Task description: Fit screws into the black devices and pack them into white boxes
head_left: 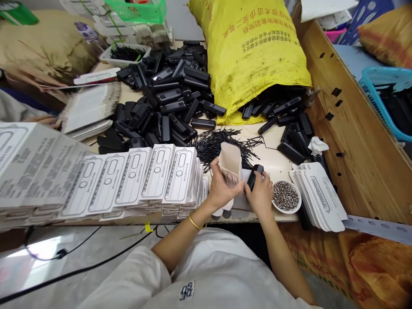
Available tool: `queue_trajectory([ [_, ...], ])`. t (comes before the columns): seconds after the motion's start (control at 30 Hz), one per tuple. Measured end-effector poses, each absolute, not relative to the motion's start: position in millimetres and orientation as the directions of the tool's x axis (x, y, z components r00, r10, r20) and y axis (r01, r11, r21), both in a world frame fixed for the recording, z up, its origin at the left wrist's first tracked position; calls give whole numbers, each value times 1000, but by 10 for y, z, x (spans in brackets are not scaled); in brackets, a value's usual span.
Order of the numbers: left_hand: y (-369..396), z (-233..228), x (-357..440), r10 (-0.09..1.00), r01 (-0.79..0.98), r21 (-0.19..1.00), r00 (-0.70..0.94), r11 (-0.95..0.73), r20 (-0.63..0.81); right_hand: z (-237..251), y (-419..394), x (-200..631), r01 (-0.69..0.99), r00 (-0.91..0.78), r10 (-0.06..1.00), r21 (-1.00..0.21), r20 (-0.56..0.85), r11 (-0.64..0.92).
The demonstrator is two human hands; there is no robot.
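Note:
My left hand (222, 185) is wrapped round a small white cardboard box (230, 159), whose open top flap points up and away from me. Just to its right, my right hand (262, 193) grips a black plastic device (255, 175), long and narrow, tilted with its far end up. The two hands nearly meet at the box's lower right edge. Behind them lies a heap of thin black sticks (214, 148), too fine to name surely. A white bowl of small metal parts (286, 196) stands right beside my right hand.
Rows of printed white boxes (131, 176) fill the left of the table. A pile of black devices (170, 94) lies behind. A yellow sack (257, 47) spills more devices. Flat cartons (318, 193) lie right, by a wooden side board (357, 111). Another person's hand (35, 79) is far left.

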State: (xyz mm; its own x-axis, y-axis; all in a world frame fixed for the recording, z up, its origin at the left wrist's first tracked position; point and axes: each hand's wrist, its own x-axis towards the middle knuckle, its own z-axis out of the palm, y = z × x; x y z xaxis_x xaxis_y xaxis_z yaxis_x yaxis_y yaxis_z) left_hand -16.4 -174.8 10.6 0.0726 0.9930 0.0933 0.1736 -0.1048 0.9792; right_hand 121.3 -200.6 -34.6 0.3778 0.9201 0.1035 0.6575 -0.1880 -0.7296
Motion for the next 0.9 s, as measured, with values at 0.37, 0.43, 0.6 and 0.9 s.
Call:
queue_trajectory([
  [0.37, -1849, 345, -246, 849, 654, 751, 448, -95, -282, 288, -2143, 2258, 27, 148, 950, -959, -275, -282],
  [0.43, -1880, 359, -235, 779, 621, 731, 594, -284, -202, 525, -2181, 2348, 209, -101, 918, -911, -383, -357],
  [0.6, -1937, 301, -113, 720, 537, 708, 691, -459, -58, 660, -1974, 2030, 658, 84, 968, -717, -237, -232],
  [0.9, -1926, 120, -10, 965, 51, 999, 260, 1, -14, -250, -920, 1886, 758, 253, 962, -597, -104, -264],
])
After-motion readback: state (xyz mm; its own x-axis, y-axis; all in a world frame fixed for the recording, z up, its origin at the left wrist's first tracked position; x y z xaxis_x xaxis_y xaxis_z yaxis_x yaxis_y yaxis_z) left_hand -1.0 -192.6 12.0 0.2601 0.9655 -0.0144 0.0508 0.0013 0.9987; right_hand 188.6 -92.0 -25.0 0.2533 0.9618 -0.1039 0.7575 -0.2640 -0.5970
